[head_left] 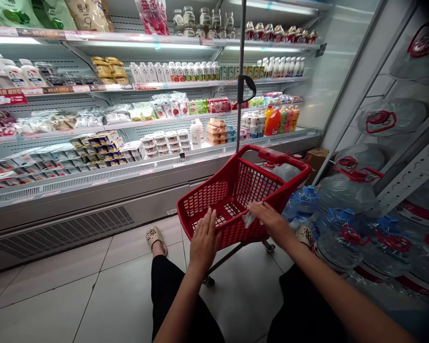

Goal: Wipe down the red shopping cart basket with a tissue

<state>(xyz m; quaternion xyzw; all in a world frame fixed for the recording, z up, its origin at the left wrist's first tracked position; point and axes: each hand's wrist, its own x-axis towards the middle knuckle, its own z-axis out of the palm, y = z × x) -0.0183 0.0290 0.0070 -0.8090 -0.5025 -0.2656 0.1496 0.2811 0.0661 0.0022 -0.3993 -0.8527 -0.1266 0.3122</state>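
Note:
A red shopping cart (214, 195) with a latticed basket stands in front of me, and no goods show inside it. My left hand (203, 240) is raised at the basket's near side, its fingers stretched out and holding nothing; whether it touches the basket I cannot tell. My right hand (266, 219) is at the right part of the basket's near rim. A small whitish, crumpled piece (249, 218), like tissue or thin plastic, hangs under its fingers and is held there.
A lit refrigerated case (93, 190) with dairy goods and drinks runs along the back. Large water bottles (343, 238) stand at the right, by a metal rack (411, 166). The cart's wheels rest on the tiled floor (128, 286). Both my feet flank the cart.

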